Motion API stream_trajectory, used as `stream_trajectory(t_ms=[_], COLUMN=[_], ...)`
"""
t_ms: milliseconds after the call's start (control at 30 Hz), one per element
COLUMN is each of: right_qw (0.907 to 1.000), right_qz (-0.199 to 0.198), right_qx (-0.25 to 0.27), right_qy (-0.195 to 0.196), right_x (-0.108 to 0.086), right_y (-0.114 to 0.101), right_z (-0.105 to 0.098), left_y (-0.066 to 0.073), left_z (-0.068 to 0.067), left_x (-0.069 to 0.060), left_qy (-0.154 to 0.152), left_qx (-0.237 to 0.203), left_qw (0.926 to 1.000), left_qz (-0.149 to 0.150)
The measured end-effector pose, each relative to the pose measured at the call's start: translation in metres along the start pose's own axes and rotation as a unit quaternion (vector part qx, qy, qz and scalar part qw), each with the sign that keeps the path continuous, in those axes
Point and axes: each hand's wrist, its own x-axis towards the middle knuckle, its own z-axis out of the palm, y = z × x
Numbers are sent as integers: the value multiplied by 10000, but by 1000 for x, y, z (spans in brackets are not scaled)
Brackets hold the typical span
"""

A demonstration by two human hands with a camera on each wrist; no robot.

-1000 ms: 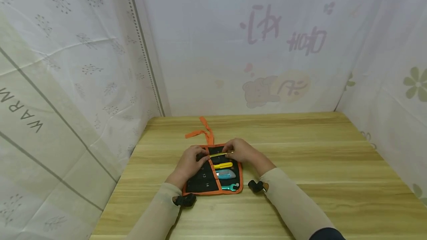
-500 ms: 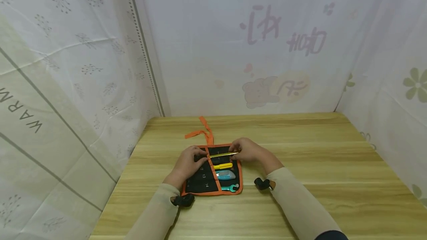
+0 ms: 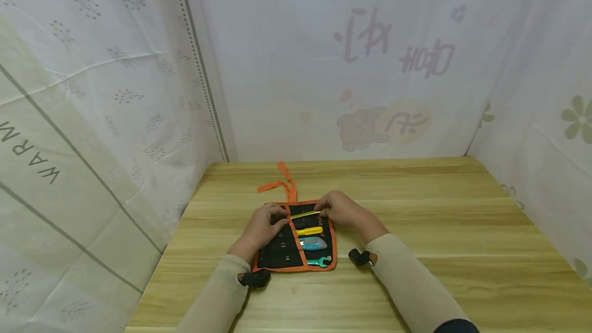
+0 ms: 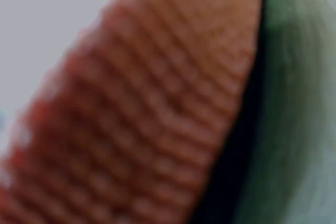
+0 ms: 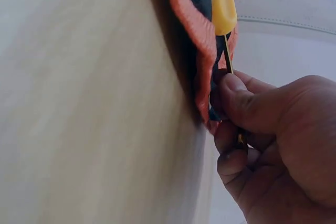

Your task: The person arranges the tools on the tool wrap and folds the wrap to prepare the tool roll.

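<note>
A black tool pouch [image 3: 276, 256] with orange trim lies spread on the table. My right hand [image 3: 343, 210] pinches a thin gold-coloured tool [image 3: 305, 214] between thumb and fingers at its right end; the right wrist view shows this grip up close. The tool's left end meets the pouch's orange pocket edge. There my left hand [image 3: 262, 227] pinches the edge between thumb and fingers; its fingertips are partly hidden. Below the tool, a yellow handle [image 3: 310, 231], a light-blue utility knife [image 3: 313, 243] and a teal wrench [image 3: 319, 261] stick out of pockets.
Orange tie straps [image 3: 287, 184] extend behind the pouch on the wooden table [image 3: 416, 204]. Patterned cloth [image 3: 287, 66] hangs behind the table and on both sides. A blurred, ribbed reddish surface [image 4: 147, 103] fills much of the left wrist view; I cannot tell what it is.
My right hand moved right with the gold-coloured tool, drawing more of it out of the pocket edge, then came slightly back left. My left hand stayed nearly still at the pouch.
</note>
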Motion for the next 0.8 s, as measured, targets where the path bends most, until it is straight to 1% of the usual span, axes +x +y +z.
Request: stream_trajectory(t_ms=[167, 333, 533, 667, 800], right_qw=[10000, 9999, 9997, 9994, 9993], right_qz=[-42, -19, 88, 158, 146], right_qx=[-54, 53, 216, 290, 316], right_qy=[-47, -90, -124, -133, -149], right_x=[7, 11, 13, 13, 12], right_y=[-5, -7, -9, -10, -11], right_z=[3, 7, 13, 14, 16], left_y=[-1, -3, -4, -4, -3], left_z=[1, 3, 6, 6, 7], left_x=[2, 3, 3, 2, 2], left_qy=[5, -13, -42, -15, 2], left_qx=[-72, -199, -316, -363, -358], left_qw=[10000, 9998, 9995, 9993, 9994], left_qz=[4, -6, -77, -48, -10])
